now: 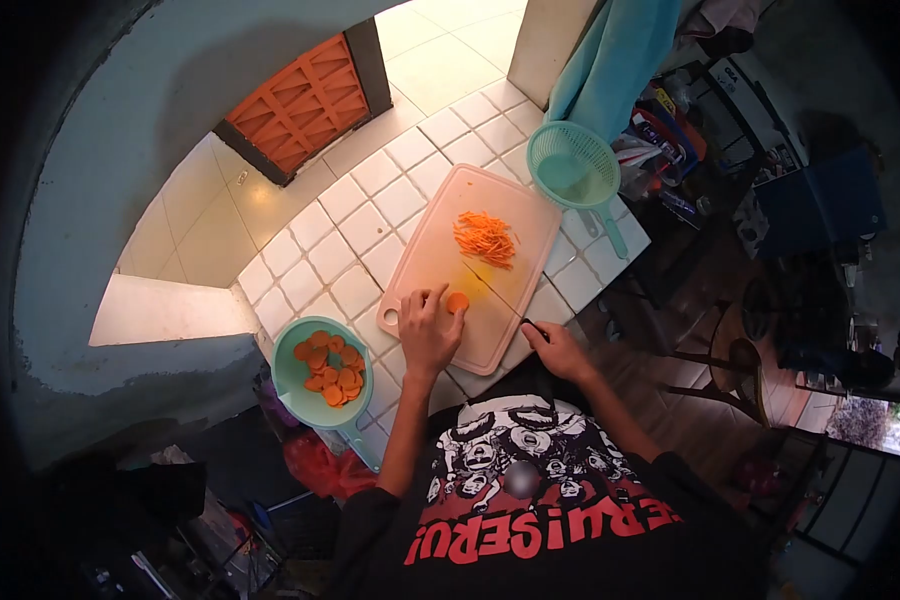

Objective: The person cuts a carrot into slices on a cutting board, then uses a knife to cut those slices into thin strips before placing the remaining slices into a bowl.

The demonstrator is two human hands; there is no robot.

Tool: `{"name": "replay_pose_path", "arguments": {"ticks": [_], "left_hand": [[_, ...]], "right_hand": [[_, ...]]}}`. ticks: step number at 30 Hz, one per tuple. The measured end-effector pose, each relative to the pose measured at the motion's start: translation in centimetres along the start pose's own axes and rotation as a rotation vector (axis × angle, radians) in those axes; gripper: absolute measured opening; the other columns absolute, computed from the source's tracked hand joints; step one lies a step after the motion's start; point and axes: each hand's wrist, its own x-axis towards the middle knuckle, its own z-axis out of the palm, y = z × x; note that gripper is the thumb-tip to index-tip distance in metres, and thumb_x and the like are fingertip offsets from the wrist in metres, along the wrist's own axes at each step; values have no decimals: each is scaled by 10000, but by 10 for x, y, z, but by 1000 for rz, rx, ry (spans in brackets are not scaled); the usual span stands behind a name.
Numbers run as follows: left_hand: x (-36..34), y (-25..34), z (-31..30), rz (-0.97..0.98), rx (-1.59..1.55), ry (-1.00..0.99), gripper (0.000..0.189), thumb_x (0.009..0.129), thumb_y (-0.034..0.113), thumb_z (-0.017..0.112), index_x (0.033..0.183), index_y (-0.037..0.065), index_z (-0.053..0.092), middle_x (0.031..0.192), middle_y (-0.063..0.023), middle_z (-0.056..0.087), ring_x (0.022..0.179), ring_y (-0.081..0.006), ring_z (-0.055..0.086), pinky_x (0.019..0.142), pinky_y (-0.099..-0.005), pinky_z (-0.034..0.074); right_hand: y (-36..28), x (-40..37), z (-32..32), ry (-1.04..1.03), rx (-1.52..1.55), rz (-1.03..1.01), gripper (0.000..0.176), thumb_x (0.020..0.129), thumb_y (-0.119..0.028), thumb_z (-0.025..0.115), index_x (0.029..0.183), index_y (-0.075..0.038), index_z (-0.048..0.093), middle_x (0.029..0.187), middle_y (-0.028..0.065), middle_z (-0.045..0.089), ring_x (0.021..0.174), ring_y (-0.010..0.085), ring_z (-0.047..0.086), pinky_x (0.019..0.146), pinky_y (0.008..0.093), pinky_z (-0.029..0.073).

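Note:
On the pink cutting board [435, 240], a round orange carrot slice [457, 302] sits between the thumb and fingertips of my left hand [430, 328], which pinches it at the edge. My right hand [558, 352] is closed around the black handle of a knife [500, 291], whose thin blade lies low across the board, pointing up and left. Beyond the blade is a heap of carrot strips [485, 240]. A yellowish stain marks the board near the blade.
Left of the board, a green strainer with a handle [282, 372] holds several carrot slices [332, 370]. Another green strainer [610, 165] stands at the far right of the white tiled counter [335, 260]. A teal curtain [610, 70] hangs behind it. A wooden chair [730, 370] stands to the right.

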Motion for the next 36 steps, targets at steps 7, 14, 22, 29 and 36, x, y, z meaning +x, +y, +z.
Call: {"name": "replay_pose_path", "arguments": {"ticks": [7, 14, 22, 29, 36], "left_hand": [[-2, -13, 2, 86, -49, -66, 322, 781, 244, 832, 1051, 93, 741, 1023, -90, 606, 1025, -276, 568, 923, -416, 456], [-4, -7, 11, 22, -58, 41, 291, 766, 234, 853, 983, 66, 755, 1010, -86, 616, 1023, -282, 566, 916, -410, 459], [-1, -6, 13, 23, -210, 117, 207, 805, 174, 792, 987, 82, 757, 1003, -81, 629, 995, -278, 577, 901, -412, 452], [16, 4, 23, 233, -122, 19, 347, 833, 102, 708, 1177, 101, 757, 1043, -84, 633, 1012, -274, 578, 908, -414, 449], [13, 19, 20, 244, -138, -3, 443, 839, 111, 699, 1282, 119, 708, 1121, -94, 628, 1076, -272, 573, 942, -404, 439]], "right_hand": [[-9, -10, 17, -82, 106, 48, 494, 1042, -435, 542, 963, 40, 650, 874, 239, 689, 828, 367, 687, 750, 444, 501], [-13, -13, 23, -71, 12, 13, 481, 1056, -416, 515, 967, 36, 651, 844, 230, 676, 814, 381, 669, 756, 444, 501], [-1, -8, 27, -146, 203, 42, 520, 1067, -427, 506, 890, 48, 624, 770, 130, 659, 751, 234, 636, 722, 405, 492], [-4, -7, 23, -165, 514, 89, 500, 1099, -464, 446, 835, -62, 583, 652, -14, 505, 571, 68, 460, 530, 256, 381], [-15, -11, 14, -208, 674, 219, 461, 1113, -469, 396, 876, -98, 532, 577, -59, 412, 406, 45, 343, 373, 234, 271]]}}
